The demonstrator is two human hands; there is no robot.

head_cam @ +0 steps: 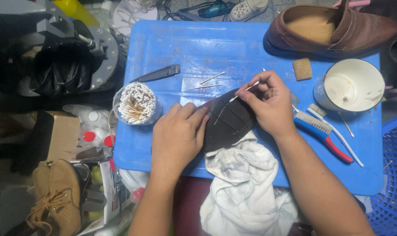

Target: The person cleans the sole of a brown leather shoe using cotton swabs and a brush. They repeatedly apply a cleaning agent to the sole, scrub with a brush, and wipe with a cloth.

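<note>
Left hand (177, 133): I press it flat on the dark shoe sole (228, 120), stiff, grooved, light.
Right hand (270, 102): I pinch a flimsy cotton swab (244, 91) by its stick.

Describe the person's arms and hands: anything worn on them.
Both forearms are bare to the frame's lower edge, no sleeves visible. The left hand and right hand wear no gloves. No rings, watch or bands show on the fingers or wrists.
</note>
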